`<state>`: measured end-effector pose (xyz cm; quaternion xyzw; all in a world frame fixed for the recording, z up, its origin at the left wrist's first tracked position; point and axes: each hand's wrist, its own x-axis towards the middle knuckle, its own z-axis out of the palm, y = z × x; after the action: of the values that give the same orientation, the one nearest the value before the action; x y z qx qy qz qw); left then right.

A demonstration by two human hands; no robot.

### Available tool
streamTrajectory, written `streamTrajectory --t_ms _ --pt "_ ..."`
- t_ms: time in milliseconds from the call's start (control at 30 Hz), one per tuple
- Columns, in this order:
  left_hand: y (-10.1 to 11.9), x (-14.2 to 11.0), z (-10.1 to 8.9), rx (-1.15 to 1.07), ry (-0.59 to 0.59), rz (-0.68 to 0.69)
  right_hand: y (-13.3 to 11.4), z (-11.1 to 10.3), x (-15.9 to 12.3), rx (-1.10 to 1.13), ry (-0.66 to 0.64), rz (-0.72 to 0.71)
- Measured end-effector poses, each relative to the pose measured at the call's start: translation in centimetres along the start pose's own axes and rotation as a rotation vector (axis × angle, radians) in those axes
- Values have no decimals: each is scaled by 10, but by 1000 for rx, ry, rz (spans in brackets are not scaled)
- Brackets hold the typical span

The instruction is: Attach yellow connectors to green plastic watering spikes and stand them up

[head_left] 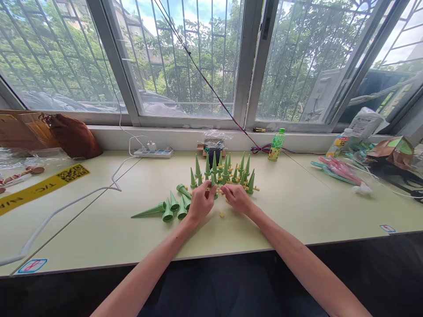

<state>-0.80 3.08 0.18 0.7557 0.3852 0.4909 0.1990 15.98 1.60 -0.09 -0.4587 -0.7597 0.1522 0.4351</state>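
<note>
Green cones (198, 167), clustered upright, yellow fittings (256, 189) low down

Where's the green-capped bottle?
Head view, right of centre: the green-capped bottle stands on the table by the windowsill, right of the upright green cones.

My left hand (202, 201) pinching a green cone (213, 179), my right hand (239, 198) curled just beside it, upright green cones with yellow pegs (197, 168) clustered behind, loose green cones (168, 214) at left, one small yellow piece (221, 215) nearer me, green-capped bottle (276, 145), white power strip (154, 153), pale tabletop (244, 240).
</note>
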Motion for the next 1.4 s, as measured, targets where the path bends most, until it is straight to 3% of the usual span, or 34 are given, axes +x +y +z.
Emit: streamTrajectory --t_ms 233,833,1200,1400 --pt "0 1 0 28 31 4 -2 0 0 71 -1 -63" --pt "0 1 0 26 38 -4 -1 0 0 68 12 -58" --pt "-2 -1 0 -1 -11 12 0 0 0 47 -45 -4" --pt "0 0 1 19 37 -4 -2 0 0 36 3 -16"
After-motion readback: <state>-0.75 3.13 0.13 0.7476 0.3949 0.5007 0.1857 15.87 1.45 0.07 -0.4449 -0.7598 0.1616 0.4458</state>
